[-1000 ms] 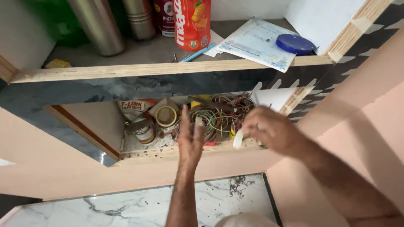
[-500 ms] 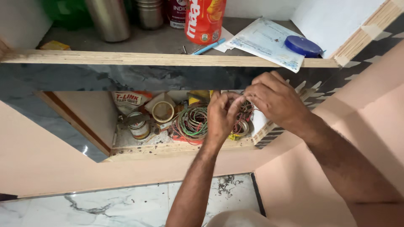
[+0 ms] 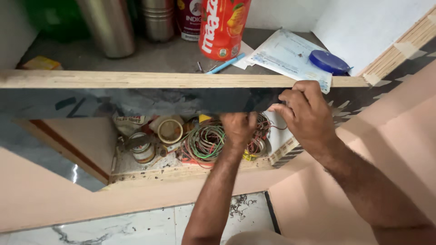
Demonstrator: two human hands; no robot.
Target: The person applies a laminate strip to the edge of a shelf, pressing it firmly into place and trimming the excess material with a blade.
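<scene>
Left hand (image 3: 238, 129) closed in wire bundle (image 3: 206, 141); right hand (image 3: 306, 115) pinched strand near shelf edge (image 3: 181, 80). Wires judged light, limp, tangle-prone; grip whole coil.

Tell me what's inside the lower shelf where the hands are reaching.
Coils of coloured wire, a roll of tape and a small tin lie there. The left hand reaches into the wire; the right hand is at the shelf edge. The back is hidden by the upper shelf board.
</scene>
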